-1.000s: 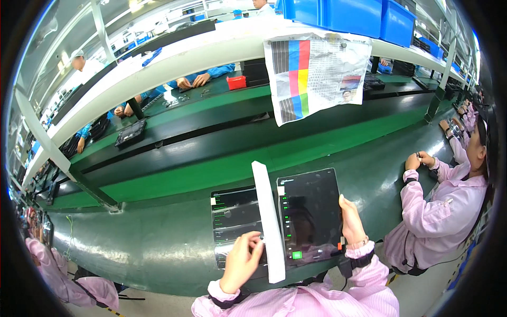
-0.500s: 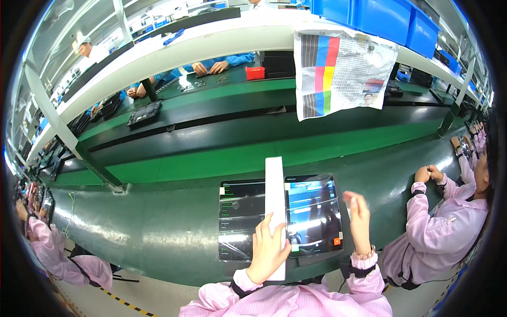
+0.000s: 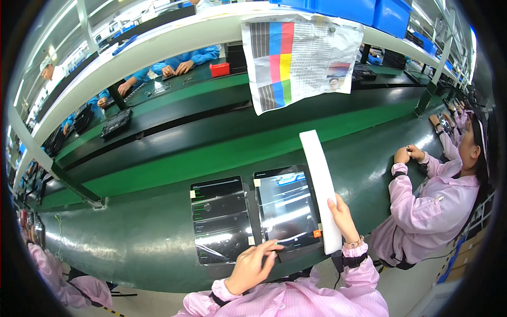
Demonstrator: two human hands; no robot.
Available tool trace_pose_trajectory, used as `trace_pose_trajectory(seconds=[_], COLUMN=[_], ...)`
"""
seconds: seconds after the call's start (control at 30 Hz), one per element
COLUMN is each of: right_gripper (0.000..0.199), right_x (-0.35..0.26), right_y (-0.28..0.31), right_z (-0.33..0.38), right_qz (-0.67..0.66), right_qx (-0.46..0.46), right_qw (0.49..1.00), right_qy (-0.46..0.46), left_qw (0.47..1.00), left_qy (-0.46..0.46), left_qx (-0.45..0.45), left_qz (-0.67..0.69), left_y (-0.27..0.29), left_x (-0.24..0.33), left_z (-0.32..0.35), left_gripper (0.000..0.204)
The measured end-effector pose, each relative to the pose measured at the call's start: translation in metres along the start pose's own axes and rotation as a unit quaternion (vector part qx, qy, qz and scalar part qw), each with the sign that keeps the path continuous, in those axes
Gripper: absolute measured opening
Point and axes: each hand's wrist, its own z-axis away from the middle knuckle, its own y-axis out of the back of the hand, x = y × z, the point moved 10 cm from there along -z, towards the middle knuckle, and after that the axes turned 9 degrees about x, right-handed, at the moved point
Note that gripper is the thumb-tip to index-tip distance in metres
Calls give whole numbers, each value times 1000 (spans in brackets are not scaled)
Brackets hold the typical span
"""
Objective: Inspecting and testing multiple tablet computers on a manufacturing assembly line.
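Head view. Left hand (image 3: 251,267): loosely open, holding nothing, fingers half curled. Index finger reaches out to the near left corner of the right tablet (image 3: 288,203), beside a small green patch on its screen. Can't tell if the fingertip touches the glass or sits just above it.

Right hand (image 3: 344,221): closed on the near half of a long white bar (image 3: 318,179), thumb on the left face, fingers mostly hidden behind the right side. Bar is just right of the right tablet, along its right edge, far end leaning left. Can't tell if its near end rests on the bench (image 3: 132,232).

Right tablet: face up on the bench, far end angled slightly left. Screen shows a pale picture mixed with light streaks; orange square at its near right corner, pale tag at the far left one.

Left tablet (image 3: 219,219): face up, just left of the other one, narrow gap between them, neither hand on it. Dark screen, rows of green marks at left, glare across the near half. Pale tags at the far left and near right corners.

Around: thin green cord (image 3: 59,227) well left on the bench. Co-worker in pink (image 3: 425,206) on the right, both hands together over the bench. Far side: printed sheet (image 3: 317,66) with colour blocks hangs off the white shelf (image 3: 174,42), blue bins (image 3: 343,11) on top, red box (image 3: 219,69) beyond.
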Motion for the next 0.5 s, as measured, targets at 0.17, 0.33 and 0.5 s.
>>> trace_pose_trajectory(seconds=[0.17,0.33,0.5], right_gripper=[34,35,40], right_x=[31,32,22], right_y=[-3,-5,-12], right_z=[-3,-5,-11], right_qz=[69,94,137], right_qx=[-28,-46,-96], right_qw=[995,990,985], right_qy=[-63,-90,-47], left_qw=[997,988,987], left_qy=[15,25,-7], left_qx=[-3,-8,-42], left_qz=[-79,-155,-156], left_y=[6,2,-10], left_x=[-10,-21,-19], left_z=[12,17,21], left_gripper=[22,19,20])
